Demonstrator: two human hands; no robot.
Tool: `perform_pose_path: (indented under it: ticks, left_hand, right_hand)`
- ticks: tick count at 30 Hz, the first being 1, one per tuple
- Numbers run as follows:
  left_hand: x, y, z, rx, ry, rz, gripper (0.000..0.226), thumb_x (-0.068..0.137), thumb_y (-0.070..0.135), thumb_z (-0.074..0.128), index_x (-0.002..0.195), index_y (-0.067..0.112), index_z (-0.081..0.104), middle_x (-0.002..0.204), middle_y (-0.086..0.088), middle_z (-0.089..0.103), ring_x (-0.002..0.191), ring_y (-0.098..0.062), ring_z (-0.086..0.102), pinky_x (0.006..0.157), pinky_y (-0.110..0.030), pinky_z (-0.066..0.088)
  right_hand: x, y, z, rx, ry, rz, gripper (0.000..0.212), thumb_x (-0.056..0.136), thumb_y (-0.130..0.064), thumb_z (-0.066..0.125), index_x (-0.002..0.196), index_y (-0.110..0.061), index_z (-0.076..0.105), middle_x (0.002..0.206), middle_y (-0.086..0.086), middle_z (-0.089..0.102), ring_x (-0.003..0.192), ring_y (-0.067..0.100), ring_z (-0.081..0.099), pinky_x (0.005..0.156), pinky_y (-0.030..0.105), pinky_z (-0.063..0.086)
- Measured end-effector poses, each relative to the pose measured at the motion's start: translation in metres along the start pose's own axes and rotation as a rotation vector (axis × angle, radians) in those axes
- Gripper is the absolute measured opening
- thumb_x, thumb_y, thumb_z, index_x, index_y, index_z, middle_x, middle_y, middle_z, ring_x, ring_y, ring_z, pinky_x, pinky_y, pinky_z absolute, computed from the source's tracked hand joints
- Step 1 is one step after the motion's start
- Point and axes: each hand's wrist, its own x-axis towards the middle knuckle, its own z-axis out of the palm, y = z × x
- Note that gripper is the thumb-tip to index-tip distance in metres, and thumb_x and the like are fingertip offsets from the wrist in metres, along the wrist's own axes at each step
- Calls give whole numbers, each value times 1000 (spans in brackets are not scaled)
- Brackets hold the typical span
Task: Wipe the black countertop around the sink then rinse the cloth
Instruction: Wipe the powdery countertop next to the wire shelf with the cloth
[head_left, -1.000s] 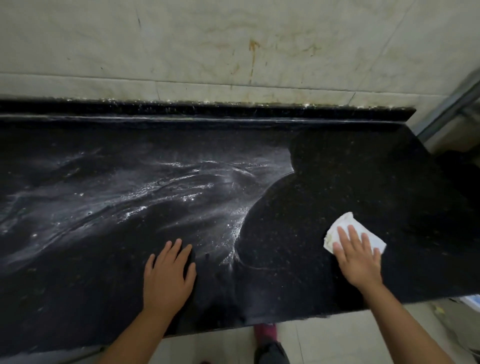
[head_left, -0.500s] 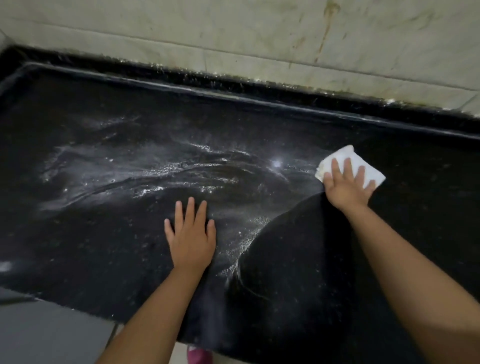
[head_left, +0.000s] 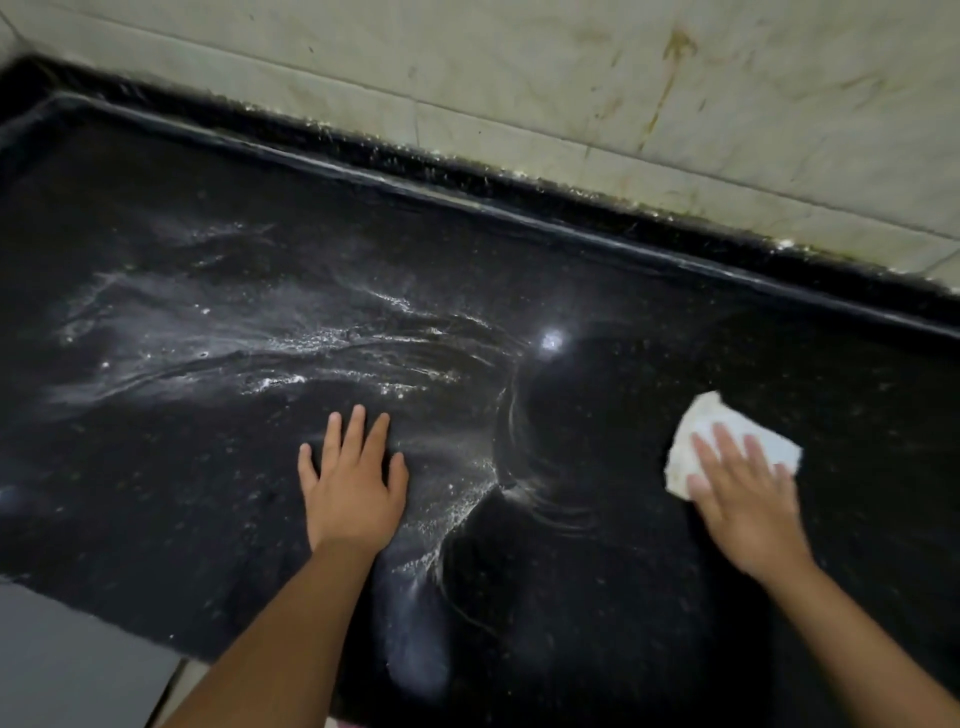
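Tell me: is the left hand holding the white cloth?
No. The left hand lies flat and bare on the black countertop, while the right hand presses the white cloth.

Single head-worn view, angled down, close over black countertop (head_left: 597, 597), wall (head_left: 571, 67) beyond

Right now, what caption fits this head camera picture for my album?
Right hand presses a white cloth on the black countertop; left hand rests flat beside soapy streaks.

The countertop (head_left: 675, 322) lies open from front edge to back edge (a raised lip there); only the left hand (head_left: 353, 488) and the cloth (head_left: 727, 441) occupy it.
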Motion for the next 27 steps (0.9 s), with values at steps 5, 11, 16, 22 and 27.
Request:
perform_pose_path:
  ticks: [5,11,16,22,27]
  left_hand:
    - [-17,-2,7,-3,-29,-2,52,98,42,18,147,27,12,156,4,0,143,-15,-9,114,-42,-6]
    - [-33,3,9,-8,-50,19,70,83,52,-1,146,28,17,156,5,5,143,-14,-6,114,-41,-6]
    - [-13,5,5,3,-35,31,50,98,38,25,146,27,16,156,4,4,143,-15,-6,114,-42,-5]
    - [2,2,0,-19,9,5,50,98,36,27,146,25,19,156,3,7,143,-16,-4,114,-43,-5]
    - [3,1,0,-23,17,10,50,98,36,27,146,26,19,156,3,7,143,-16,-3,114,-43,-5]
  right_hand:
    - [67,-23,-30,153,-76,295,51,100,-41,15,148,-32,1,157,-5,-11,144,25,-10,114,50,-3]
    - [19,-121,4,-5,3,-251,50,100,-42,7,145,-29,24,155,1,19,142,33,17,110,57,16]
    - [-72,-100,55,-18,-55,-478,48,99,-44,4,129,-33,41,143,-4,44,135,27,27,109,45,11]
    - [-54,-1,31,-54,67,-209,55,94,-53,-3,146,-38,3,150,-19,-23,141,7,-17,113,42,4]
    - [19,-52,-6,39,-81,149,51,100,-42,10,148,-31,-3,156,-3,-14,143,27,-12,113,53,1]
